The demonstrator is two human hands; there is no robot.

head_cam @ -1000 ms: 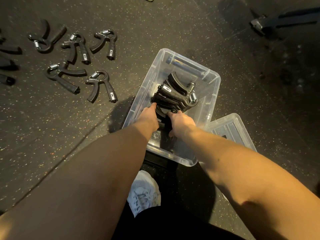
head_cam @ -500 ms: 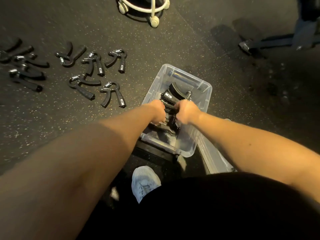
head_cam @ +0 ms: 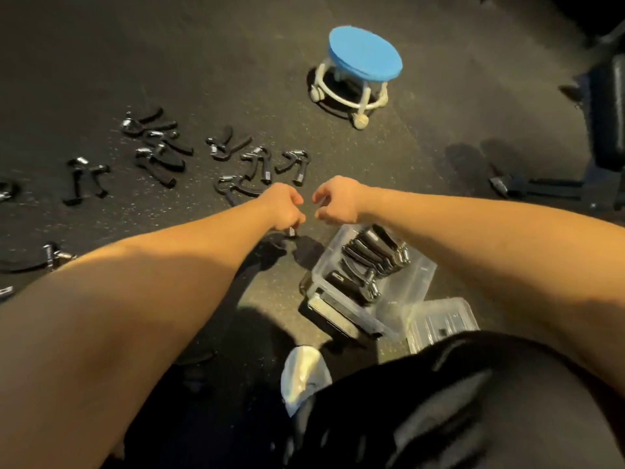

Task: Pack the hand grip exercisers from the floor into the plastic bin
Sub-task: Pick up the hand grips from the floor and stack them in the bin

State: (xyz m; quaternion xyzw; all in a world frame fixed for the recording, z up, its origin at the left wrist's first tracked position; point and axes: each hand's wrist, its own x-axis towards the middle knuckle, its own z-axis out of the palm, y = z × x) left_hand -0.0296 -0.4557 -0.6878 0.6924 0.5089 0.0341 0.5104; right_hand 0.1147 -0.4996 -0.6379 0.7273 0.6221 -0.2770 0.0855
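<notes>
I see left hand [head_cam: 283, 205] and right hand [head_cam: 338, 200] raised at frame centre, close together, not touching. Fingers on both curled in, nothing visible in either. Plastic bin [head_cam: 411, 287] lower right of centre, below right hand, with packed exercisers [head_cam: 368, 255] stacked inside. Loose hand grip exercisers [head_cam: 257, 164] scattered on floor [head_cam: 203, 45] across left and centre-left of frame. One lies partly hidden under left hand. Clear lid [head_cam: 439, 319] beside bin, lower right. Blue stool [head_cam: 365, 59] upper centre. White shoe [head_cam: 304, 374] bottom centre.
</notes>
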